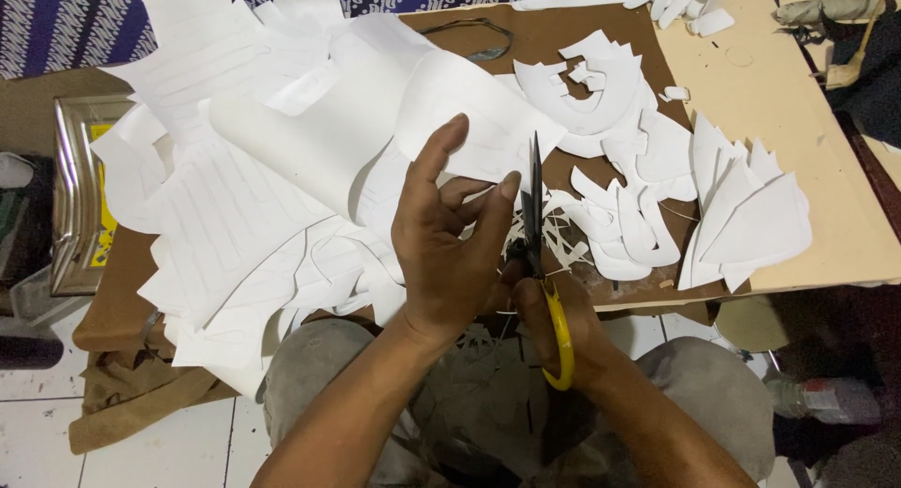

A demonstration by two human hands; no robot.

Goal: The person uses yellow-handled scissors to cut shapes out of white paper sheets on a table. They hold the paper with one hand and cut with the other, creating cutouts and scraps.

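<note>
Gripping both items firmly, head view: right hand is closed through the yellow loop handle of the black-bladed scissors, blades pointing up and away, nearly closed as far as I can tell; left hand pinches the curled white paper sheet between thumb and fingers, right at the cut line, over the near edge of the brown cardboard work board. Risk 1: left thumb tip sits just beside the blade edge, so a fast closing stroke or a slip of the sheet could nick it. Risk 2: the sheet is large, curling and only held at one point, so it may twist in the blades and the cut could wander or tear. Risk 3: thin white paper offcuts lie tangled directly under the blades and could snag the tips. Risk 4: the stack of white cut paper shapes at right lies near the board's near edge; a swing of the right elbow could knock pieces to the tiled floor. Loose white sheets piled at left overhang the near edge, likely to slide.
</note>
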